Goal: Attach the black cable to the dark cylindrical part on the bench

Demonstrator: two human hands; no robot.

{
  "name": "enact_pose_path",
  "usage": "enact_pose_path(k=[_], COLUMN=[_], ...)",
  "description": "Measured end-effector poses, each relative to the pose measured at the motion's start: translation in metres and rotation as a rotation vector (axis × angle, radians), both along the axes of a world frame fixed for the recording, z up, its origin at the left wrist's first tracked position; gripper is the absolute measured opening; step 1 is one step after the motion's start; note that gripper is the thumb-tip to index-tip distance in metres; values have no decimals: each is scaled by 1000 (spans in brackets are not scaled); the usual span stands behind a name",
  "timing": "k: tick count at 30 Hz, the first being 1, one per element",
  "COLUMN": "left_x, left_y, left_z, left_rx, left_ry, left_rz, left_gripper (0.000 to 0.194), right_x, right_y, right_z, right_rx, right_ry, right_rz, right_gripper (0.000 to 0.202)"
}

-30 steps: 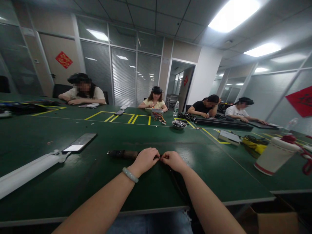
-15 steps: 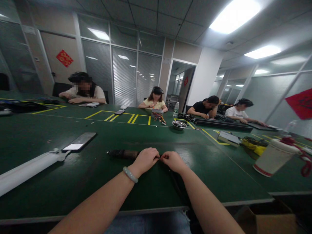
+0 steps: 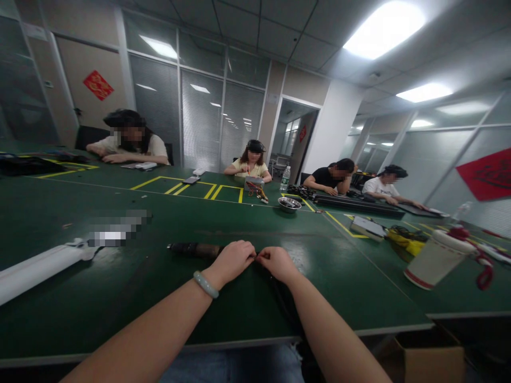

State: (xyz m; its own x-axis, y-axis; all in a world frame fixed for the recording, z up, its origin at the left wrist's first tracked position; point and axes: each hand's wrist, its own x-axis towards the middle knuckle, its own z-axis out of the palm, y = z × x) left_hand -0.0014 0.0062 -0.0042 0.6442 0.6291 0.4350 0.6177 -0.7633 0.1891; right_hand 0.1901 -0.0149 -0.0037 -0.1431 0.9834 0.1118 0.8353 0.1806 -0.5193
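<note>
My left hand point(image 3: 235, 258) and my right hand point(image 3: 278, 263) meet low over the green table point(image 3: 131, 298), fingertips almost touching. Both are closed in a pinch. Whatever lies between the fingertips is too small and dark to make out. A dark, slim cylindrical tool, which looks like an electric screwdriver point(image 3: 197, 250), lies on the table with its metal tip to the left. Its other end disappears behind my left hand. From beneath my right hand a dark cable point(image 3: 284, 300) runs down towards the table's front edge, partly hidden by my right forearm.
To the left lie a long white object point(image 3: 43, 271) and a blurred-out flat item point(image 3: 120, 230). A metal bowl point(image 3: 289, 204) stands ahead. At right are a white cup point(image 3: 437, 260), a yellow bundle point(image 3: 405, 242) and a pale box point(image 3: 367, 227). Several people sit opposite. A cardboard box point(image 3: 431, 359) is below the edge.
The view has shifted slightly, so the table things appear a little further left. My hands stay pinched together in nearly the same place, with only small finger movement.
</note>
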Motion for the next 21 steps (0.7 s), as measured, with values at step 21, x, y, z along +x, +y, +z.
enact_pose_path(k=[21], left_x=[2], left_y=[-2], left_z=[1], left_rx=[-15], left_ry=[-27], left_rz=[53], left_gripper=[9], right_x=[-3], right_y=[4], right_z=[-1], right_rx=[-124], right_ry=[132], right_rz=[-81], right_gripper=[26])
